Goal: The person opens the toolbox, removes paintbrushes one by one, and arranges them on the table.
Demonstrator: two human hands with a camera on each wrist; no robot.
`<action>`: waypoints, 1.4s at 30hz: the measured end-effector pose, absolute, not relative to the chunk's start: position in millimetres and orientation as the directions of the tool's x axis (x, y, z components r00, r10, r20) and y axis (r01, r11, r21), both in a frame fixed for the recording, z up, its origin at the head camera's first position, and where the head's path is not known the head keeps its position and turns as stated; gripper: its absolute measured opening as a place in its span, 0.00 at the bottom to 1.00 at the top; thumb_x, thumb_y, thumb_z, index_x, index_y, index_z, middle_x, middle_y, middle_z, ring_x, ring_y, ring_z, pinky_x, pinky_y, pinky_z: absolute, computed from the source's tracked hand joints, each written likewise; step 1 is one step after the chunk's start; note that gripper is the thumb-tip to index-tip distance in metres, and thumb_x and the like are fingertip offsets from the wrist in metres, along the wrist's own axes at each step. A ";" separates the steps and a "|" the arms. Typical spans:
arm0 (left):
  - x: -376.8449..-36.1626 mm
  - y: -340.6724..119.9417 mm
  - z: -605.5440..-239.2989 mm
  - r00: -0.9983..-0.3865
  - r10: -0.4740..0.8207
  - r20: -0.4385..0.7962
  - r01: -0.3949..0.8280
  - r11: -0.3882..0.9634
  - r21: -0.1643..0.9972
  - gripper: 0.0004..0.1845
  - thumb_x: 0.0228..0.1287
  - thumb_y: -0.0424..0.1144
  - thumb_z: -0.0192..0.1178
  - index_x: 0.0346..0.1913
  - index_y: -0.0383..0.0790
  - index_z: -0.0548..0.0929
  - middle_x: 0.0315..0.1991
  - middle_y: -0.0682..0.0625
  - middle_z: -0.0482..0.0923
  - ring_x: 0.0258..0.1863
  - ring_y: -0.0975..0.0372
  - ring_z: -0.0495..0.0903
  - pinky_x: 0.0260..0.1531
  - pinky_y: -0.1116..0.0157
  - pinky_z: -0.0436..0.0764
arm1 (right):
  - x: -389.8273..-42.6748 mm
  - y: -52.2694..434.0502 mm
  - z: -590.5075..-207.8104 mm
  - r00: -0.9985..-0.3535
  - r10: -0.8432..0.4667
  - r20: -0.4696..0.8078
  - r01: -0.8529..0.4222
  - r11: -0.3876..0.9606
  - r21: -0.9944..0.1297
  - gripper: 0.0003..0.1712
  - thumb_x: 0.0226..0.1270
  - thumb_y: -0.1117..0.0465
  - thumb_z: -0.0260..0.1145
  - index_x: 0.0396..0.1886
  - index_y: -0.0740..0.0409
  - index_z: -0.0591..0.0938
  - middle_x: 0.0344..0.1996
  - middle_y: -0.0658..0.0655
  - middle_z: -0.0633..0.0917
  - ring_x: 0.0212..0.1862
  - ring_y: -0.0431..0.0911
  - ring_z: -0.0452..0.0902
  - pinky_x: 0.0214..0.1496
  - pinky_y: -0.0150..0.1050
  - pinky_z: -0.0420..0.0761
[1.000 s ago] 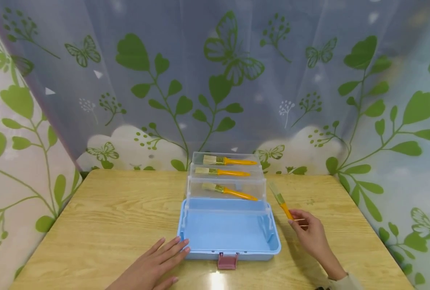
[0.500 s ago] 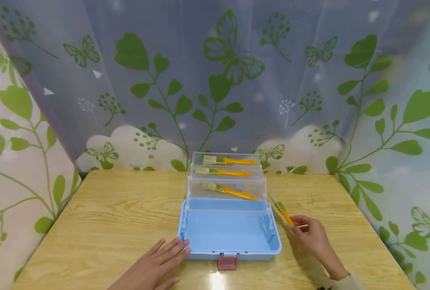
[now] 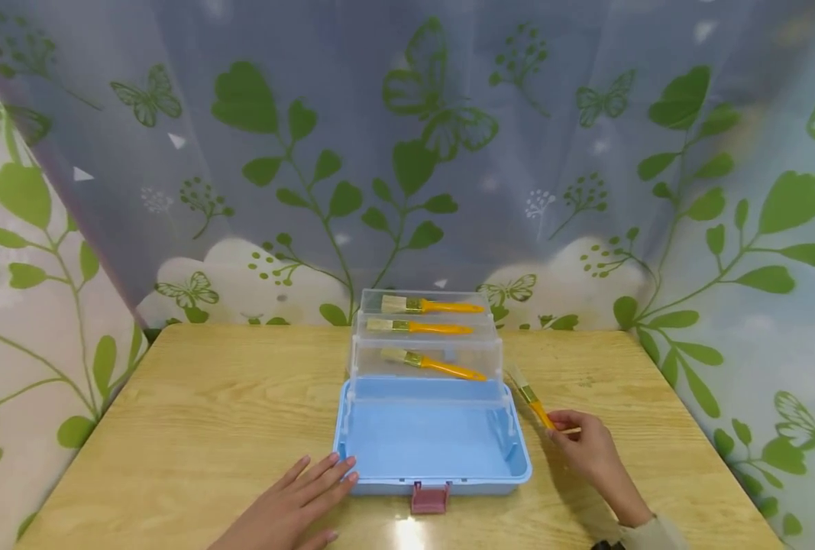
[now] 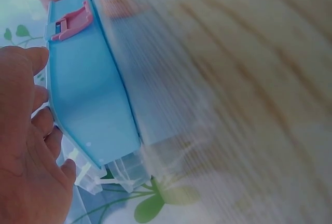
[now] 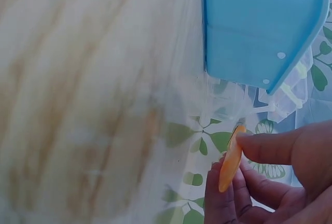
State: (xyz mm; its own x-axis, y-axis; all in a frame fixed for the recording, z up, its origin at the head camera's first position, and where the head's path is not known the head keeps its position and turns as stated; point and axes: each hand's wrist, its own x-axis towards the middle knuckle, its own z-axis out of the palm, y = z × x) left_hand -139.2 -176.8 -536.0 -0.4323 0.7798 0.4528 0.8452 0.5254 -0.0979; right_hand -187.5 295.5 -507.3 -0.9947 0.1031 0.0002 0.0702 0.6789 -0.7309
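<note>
A light blue storage box [image 3: 434, 483] stands unfolded on the table, its pink latch [image 3: 430, 499] facing me. Three paintbrushes lie in its raised clear trays: a top brush [image 3: 451, 307], a middle brush [image 3: 440, 329] and a lower brush [image 3: 452, 370]. My left hand [image 3: 295, 500] rests its straight fingers on the box's front left corner. To the right of the box, my right hand [image 3: 588, 451] pinches a paintbrush [image 3: 538, 410] by its orange handle, bristles pointing away toward the trays. In the right wrist view, thumb and fingers close round the handle [image 5: 232, 164].
The glossy wooden table [image 3: 228, 405] reaches back to a hanging curtain [image 3: 311, 191] with leaf and butterfly prints. More printed cloth [image 3: 778, 305] hangs along the right side. The lower box compartment [image 3: 428, 439] shows a bare blue floor.
The right hand and its paintbrush have shifted slightly toward me, down and beside the box. The left hand stays on the box corner. The head view drifts a little.
</note>
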 end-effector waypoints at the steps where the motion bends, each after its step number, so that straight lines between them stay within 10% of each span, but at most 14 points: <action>1: -138.8 -177.2 -536.6 -0.429 0.778 0.458 0.844 0.526 -0.103 0.40 0.73 0.56 0.58 0.79 0.40 0.62 0.79 0.48 0.60 0.82 0.62 0.42 0.79 0.65 0.33 | -188.0 295.0 -506.7 -0.994 0.105 0.007 0.067 0.682 -0.728 0.15 0.68 0.69 0.67 0.51 0.73 0.84 0.39 0.64 0.86 0.38 0.55 0.86 0.34 0.35 0.84; 42: -139.2 -174.3 -537.3 -0.400 0.765 0.505 0.842 0.525 -0.128 0.38 0.77 0.59 0.52 0.80 0.41 0.61 0.82 0.51 0.53 0.82 0.62 0.42 0.79 0.65 0.34 | -218.4 296.2 -505.7 -0.993 0.111 -0.044 0.113 0.757 -0.644 0.16 0.61 0.66 0.74 0.44 0.76 0.86 0.33 0.61 0.88 0.34 0.48 0.83 0.33 0.39 0.82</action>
